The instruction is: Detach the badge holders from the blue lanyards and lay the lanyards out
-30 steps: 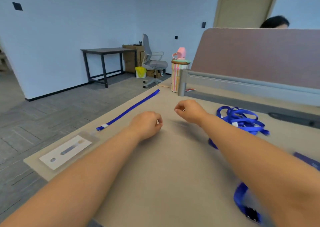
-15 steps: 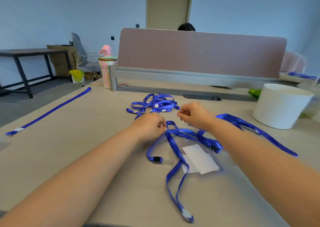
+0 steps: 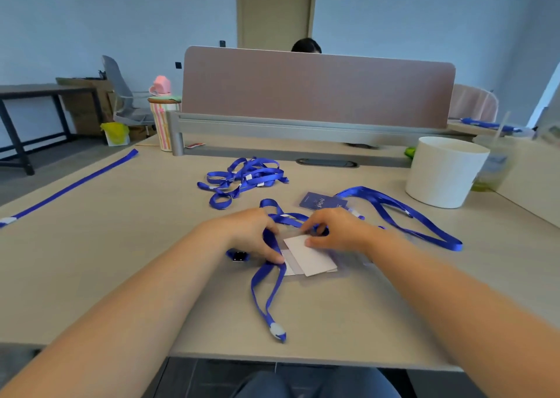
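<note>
Soft, even daylight, faint shadows on the beige wooden desk (image 3: pixel 121 261), edges bowed and slightly blurred.

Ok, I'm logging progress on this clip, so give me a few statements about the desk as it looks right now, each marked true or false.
1. One straight lanyard lies stretched out along the desk's left side. True.
2. The tangled pile of lanyards sits inside the white tub. False: the pile lies on the desk, to the left of the tub.
3. The left hand grips the looped lanyard, and the right hand pinches the badge holder with the white card. True.
4. The dark blue card lies left of the left hand. False: it lies just beyond the right hand.
</note>
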The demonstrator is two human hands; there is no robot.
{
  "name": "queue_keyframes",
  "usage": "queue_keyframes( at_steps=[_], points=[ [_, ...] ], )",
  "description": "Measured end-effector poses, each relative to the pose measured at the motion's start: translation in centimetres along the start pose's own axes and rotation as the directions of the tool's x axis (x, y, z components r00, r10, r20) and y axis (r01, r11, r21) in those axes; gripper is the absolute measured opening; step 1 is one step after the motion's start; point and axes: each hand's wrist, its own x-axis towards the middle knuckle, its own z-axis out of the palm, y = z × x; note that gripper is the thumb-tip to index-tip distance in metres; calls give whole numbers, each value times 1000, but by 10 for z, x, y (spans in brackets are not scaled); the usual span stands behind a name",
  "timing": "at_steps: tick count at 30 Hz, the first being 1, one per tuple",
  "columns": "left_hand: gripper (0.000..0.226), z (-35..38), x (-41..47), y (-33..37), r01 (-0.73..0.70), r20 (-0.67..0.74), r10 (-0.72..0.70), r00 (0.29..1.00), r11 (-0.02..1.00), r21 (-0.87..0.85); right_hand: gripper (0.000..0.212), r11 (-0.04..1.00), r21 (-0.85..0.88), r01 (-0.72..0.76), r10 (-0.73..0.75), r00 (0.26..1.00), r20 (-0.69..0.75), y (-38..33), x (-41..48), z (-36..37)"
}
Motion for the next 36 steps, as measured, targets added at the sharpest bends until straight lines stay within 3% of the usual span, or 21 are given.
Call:
queue_keyframes(
  at_steps=[3,6,14,19,24,27,29,31,33,36],
  points=[
    [53,-2,1,-2,42,45,-42,998,999,17,25,1000,-20,4,-3,999,33,0,1,-3],
    [43,-1,11,3,64,-9,-64,998,998,5,21,1000,-6,11,-11,998,57,1,0,-8],
    [32,5,30,6,-115,-149,124,981,991,70,11,994,101,34,-40,998,51,8,0,-8],
    [28,6,37,6,-237,-231,296,927,938,251,15,988,146,40,-51,996,72,16,1,-11],
    [23,13,40,4,-249,-270,299,915,946,205,17,980,199,27,-34,999,33,25,0,-10],
    [21,7,40,5,-235,-339,286,896,955,183,19,984,170,56,-41,995,-91,26,2,-15],
    [16,0,37,6,-225,-390,241,889,970,87,17,983,161,93,-55,973,-225,23,2,-21],
    [5,-6,32,7,-225,-403,138,905,959,-175,15,974,178,140,-74,940,-334,18,3,-26],
    [6,-11,29,7,-235,-415,43,909,875,-423,15,966,204,157,-68,920,-386,14,4,-31],
    [3,-14,29,8,-280,-450,-47,892,724,-630,17,952,246,185,-71,909,-410,8,6,-37]
  ],
)
